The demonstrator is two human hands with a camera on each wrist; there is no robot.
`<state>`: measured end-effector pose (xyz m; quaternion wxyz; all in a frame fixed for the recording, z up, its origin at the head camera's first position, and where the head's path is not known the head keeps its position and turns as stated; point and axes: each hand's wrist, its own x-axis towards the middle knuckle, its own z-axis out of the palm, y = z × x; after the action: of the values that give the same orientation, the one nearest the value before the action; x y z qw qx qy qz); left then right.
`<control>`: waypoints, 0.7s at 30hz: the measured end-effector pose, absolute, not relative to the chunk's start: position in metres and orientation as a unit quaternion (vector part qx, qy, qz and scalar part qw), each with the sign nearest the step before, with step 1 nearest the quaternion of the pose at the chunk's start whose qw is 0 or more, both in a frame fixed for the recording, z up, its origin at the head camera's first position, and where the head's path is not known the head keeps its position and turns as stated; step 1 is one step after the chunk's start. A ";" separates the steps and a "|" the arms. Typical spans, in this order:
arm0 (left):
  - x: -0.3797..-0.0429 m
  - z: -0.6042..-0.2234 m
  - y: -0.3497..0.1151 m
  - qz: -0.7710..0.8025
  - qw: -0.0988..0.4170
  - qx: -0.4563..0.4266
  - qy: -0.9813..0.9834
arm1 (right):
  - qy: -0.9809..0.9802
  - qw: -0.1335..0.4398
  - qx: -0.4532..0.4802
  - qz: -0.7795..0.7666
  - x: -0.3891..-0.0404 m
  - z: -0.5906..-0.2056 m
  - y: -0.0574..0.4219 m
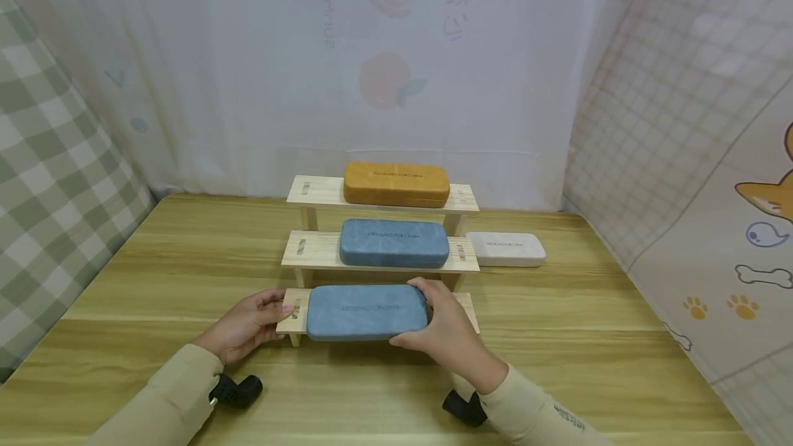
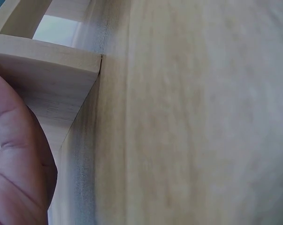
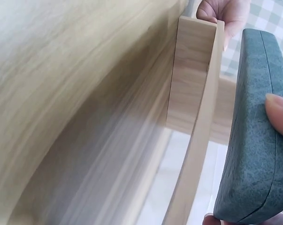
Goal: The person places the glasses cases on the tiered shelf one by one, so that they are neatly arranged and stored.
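My right hand [image 1: 446, 325] grips the right end of a blue glasses case [image 1: 365, 312], thumb on the near edge and fingers at the far one. In the right wrist view a gap shows between this case [image 3: 256, 131] and the front shelf board [image 3: 197, 136]. My left hand [image 1: 250, 325] pinches the left end of that low wooden shelf [image 1: 291, 322], thumb on top. The left wrist view shows its fingers [image 2: 17, 154] beside the shelf's wooden leg [image 2: 47, 70]. A second blue glasses case [image 1: 394, 244] lies on the middle shelf [image 1: 316, 250].
An orange glasses case [image 1: 396, 184] rests on the highest, rear shelf [image 1: 319, 189]. Right of the middle shelf, a white glasses case [image 1: 508, 250] lies on the wood-grain table [image 1: 557, 343]. Cloth [image 1: 248, 74] hangs behind, with checked fabric [image 1: 56, 136] at the left.
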<state>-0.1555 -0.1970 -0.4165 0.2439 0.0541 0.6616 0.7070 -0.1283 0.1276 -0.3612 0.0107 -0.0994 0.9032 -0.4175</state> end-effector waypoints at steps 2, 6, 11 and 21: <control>-0.155 -0.416 -0.197 0.708 0.245 0.059 0.660 | 0.903 0.012 -0.103 -0.416 -0.129 -0.363 0.124; -0.155 -0.416 -0.198 0.708 0.245 0.062 0.659 | 0.905 0.013 -0.108 -0.412 -0.130 -0.366 0.117; -0.155 -0.416 -0.198 0.709 0.246 0.065 0.658 | 0.905 0.014 -0.116 -0.408 -0.132 -0.366 0.108; -0.155 -0.416 -0.199 0.712 0.249 0.071 0.653 | 0.913 0.018 -0.118 -0.389 -0.135 -0.368 0.099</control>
<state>-0.1554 -0.1990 -0.4158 0.2490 0.0711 0.6532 0.7115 -0.1348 0.0989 -0.3681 0.0180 -0.1177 0.9134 -0.3893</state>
